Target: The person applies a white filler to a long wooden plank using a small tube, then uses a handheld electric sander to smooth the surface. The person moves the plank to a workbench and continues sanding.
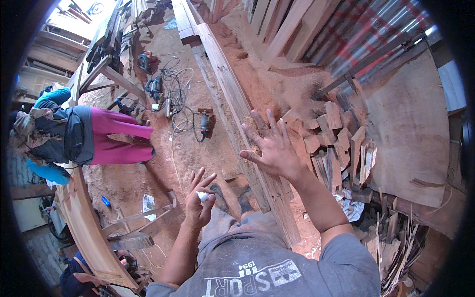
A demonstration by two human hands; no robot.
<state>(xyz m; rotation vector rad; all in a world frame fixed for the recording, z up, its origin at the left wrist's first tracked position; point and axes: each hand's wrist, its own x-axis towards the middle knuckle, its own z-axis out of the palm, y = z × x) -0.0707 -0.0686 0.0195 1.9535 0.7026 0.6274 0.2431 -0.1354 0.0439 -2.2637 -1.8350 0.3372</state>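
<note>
My left hand point(199, 205) is closed around a small white bottle point(203, 196), with the thumb on one side and some fingers stretched past it. Its narrow end points right, and the rest is hidden in the palm. My right hand point(274, 151) has its fingers spread over a long wooden beam point(225, 81) that runs from the far middle toward me. A patch of sawdust point(252, 132) lies on the beam by those fingertips. Whether the palm presses on the wood I cannot tell.
Power tools point(204, 123) and tangled cables point(173, 94) lie on the dusty floor. A person in pink trousers point(116, 136) stands at the left beside a wooden panel point(91, 222). Offcuts point(341, 133) pile up right of the beam, before a plywood sheet point(410, 123).
</note>
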